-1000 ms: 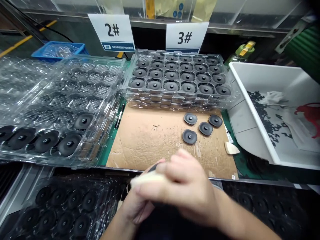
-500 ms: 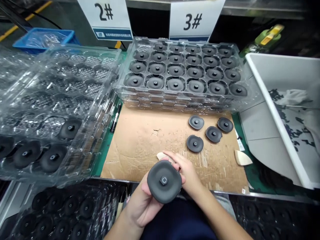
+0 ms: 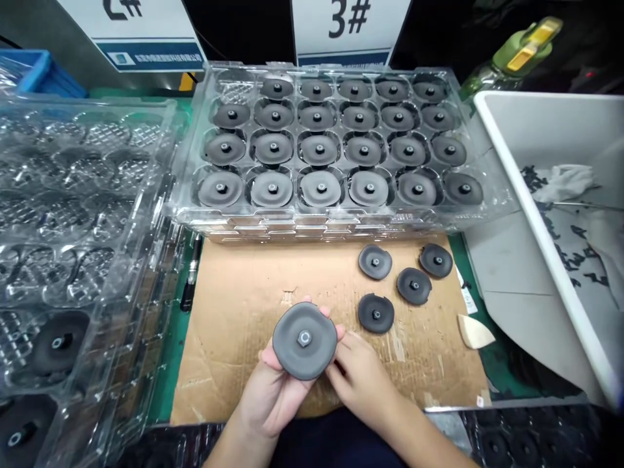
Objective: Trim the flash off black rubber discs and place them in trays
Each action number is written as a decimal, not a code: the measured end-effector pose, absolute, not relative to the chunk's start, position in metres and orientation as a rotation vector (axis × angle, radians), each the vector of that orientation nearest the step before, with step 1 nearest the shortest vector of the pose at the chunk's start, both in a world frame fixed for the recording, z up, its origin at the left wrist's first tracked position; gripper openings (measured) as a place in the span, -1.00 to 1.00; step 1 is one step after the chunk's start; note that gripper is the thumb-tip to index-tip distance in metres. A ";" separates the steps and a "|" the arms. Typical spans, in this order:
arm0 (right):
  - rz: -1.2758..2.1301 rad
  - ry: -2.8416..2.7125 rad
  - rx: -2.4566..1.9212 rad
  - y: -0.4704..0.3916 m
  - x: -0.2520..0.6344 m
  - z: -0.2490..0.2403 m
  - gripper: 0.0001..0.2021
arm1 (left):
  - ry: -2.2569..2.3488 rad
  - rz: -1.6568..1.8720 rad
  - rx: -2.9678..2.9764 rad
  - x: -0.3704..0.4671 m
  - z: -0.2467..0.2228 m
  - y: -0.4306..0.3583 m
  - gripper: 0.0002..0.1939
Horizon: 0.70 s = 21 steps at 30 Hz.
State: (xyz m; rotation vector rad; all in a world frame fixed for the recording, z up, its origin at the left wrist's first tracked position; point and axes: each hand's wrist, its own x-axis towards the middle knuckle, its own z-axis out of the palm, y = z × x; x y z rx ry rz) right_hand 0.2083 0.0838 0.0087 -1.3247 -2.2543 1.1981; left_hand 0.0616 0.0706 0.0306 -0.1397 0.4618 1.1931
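Note:
A dark grey, dished disc [image 3: 305, 340] with a small central stub faces up in my left hand [image 3: 273, 396], whose fingers wrap its edge from below. My right hand [image 3: 363, 377] is at the disc's right side, its fingers bent together near the rim; whatever they pinch is hidden. Several similar discs, one of them a disc with a notched rim [image 3: 376, 314], lie on the cardboard sheet [image 3: 234, 331] to the right of my hands. Behind the cardboard stands a stack of clear trays [image 3: 312, 221], the top one holding discs in nearly every pocket.
More clear trays [image 3: 112, 260] stand at the left, with a blue bin [image 3: 53, 78] behind. A pen [image 3: 191, 273] lies beside the cardboard. At the right are a cream wedge [image 3: 475, 332], a white bin [image 3: 502, 156] with black scraps, and a green bottle [image 3: 507, 65].
The view has shifted, bringing the tray stack closer. My left hand still holds the disc, now turned slightly. The fingers of my right hand have drawn in, and the pale piece near them no longer shows.

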 end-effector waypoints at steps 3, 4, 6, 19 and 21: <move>1.216 -2.289 -1.322 0.089 0.207 0.013 -0.81 | 0.564 1.238 -0.145 0.060 0.029 0.083 -0.49; 1.216 -2.300 -1.325 0.089 0.207 0.015 -0.79 | 0.605 1.260 -0.152 0.060 0.029 0.087 -0.48; 1.225 -2.322 -1.336 0.087 0.206 0.021 -0.72 | 0.683 1.306 -0.175 0.061 0.027 0.094 -0.48; 1.118 -1.930 -1.451 0.091 0.216 0.070 -0.70 | 0.883 1.474 -0.029 0.056 0.036 0.067 -0.51; 1.029 -1.931 -1.298 0.093 0.207 0.091 -0.66 | 0.884 1.475 0.020 0.060 0.043 0.058 -0.51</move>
